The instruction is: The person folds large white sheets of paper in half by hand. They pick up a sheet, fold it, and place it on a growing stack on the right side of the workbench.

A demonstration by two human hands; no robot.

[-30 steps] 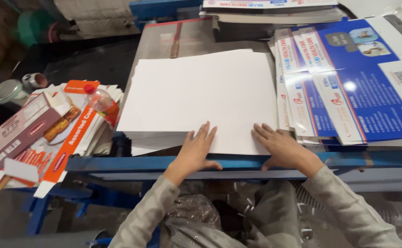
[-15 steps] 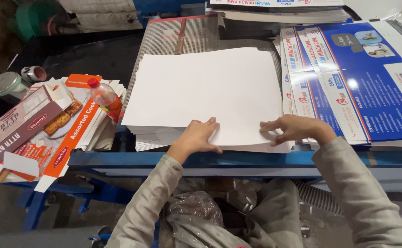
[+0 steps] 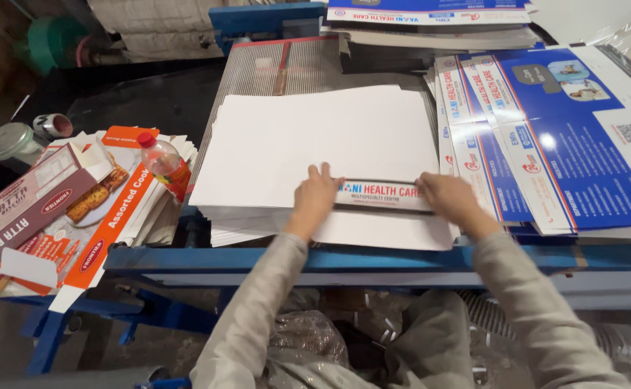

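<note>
A stack of white sheets (image 3: 315,137) lies on the blue bench (image 3: 272,259) in front of me. My left hand (image 3: 314,198) and my right hand (image 3: 449,198) each pinch the near edge of the top sheet and curl it back, so a strip of its printed underside (image 3: 380,194) shows between them. More white sheets (image 3: 380,230) lie under the folded edge.
Blue printed sheets (image 3: 567,144) fan out at the right, with more stacked at the back (image 3: 431,21). At the left lie flat orange cartons (image 3: 106,209), a small plastic bottle (image 3: 163,164), a jar (image 3: 9,144) and a tape roll (image 3: 52,124). Plastic wrap (image 3: 308,346) lies below.
Both hands went from resting flat on the sheet's near edge to gripping it and folding it back, exposing the printed underside.
</note>
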